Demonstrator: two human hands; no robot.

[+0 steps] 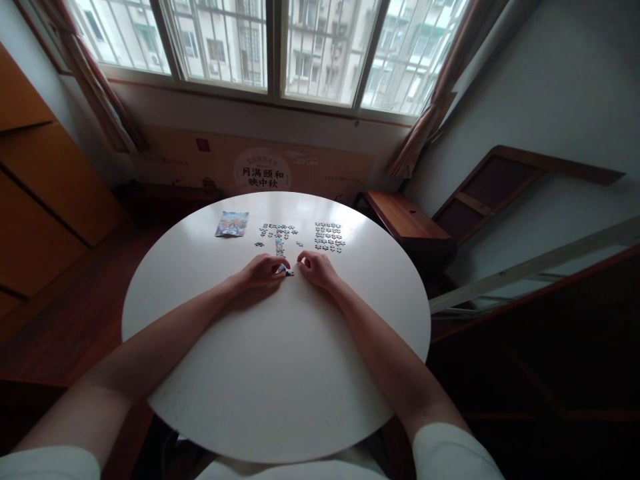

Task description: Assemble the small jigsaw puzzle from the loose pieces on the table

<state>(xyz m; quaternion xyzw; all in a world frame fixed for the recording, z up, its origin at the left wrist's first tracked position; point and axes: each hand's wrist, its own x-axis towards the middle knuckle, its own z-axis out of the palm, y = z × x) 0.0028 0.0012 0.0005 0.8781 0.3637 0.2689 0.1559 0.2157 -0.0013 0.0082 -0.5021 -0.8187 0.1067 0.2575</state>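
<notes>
A narrow strip of joined jigsaw puzzle pieces (279,247) runs toward me on the white round table (270,373). At its near end my left hand (264,270) is curled, with thumb and index finger closing on a small dark jigsaw piece (289,273). Just right of the strip is my right hand (316,267), its fingers bent in and the fingertips pinched together. Whatever lies between those fingertips is too small to make out. A single loose piece (299,244) rests beyond the right hand.
Loose puzzle pieces (277,231) lie scattered beyond the strip. More pieces (329,237) are laid out in rows at the right. A colourful printed packet (233,224) lies at the far left. Behind the table's right side stands a wooden side table (405,217).
</notes>
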